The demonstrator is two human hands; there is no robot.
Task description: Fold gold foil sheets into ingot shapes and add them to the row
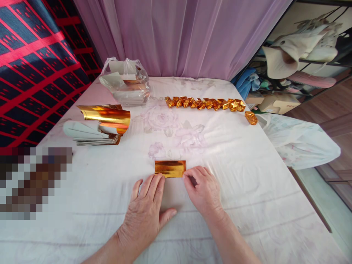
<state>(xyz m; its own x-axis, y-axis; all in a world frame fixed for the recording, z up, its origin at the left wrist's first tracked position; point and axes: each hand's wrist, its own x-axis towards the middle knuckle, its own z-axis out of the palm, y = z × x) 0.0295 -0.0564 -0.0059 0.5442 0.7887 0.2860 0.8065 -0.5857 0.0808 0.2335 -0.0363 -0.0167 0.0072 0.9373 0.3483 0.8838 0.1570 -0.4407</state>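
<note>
A shiny gold foil paper [171, 168], a small flat rectangle, lies on the cloth-covered table [110, 194] in front of me. The fingertips of my left hand [148, 201] rest on its lower left corner, fingers stretched out and thumb spread away. At the lower right corner, my right hand [205, 189] pinches the paper's edge between thumb and forefinger, with the other fingers curled. Farther back, several folded gold foil pieces [205, 103] stand in a row. One more folded gold piece [251, 118] sits apart at the row's right end.
At the left lie curled gold sheets [107, 116] and a folded stack of pale paper [88, 134]. Behind them stands a clear plastic bag [126, 84] with more paper. A purple curtain [176, 36] hangs at the back; shelves with a hat [283, 55] are at right.
</note>
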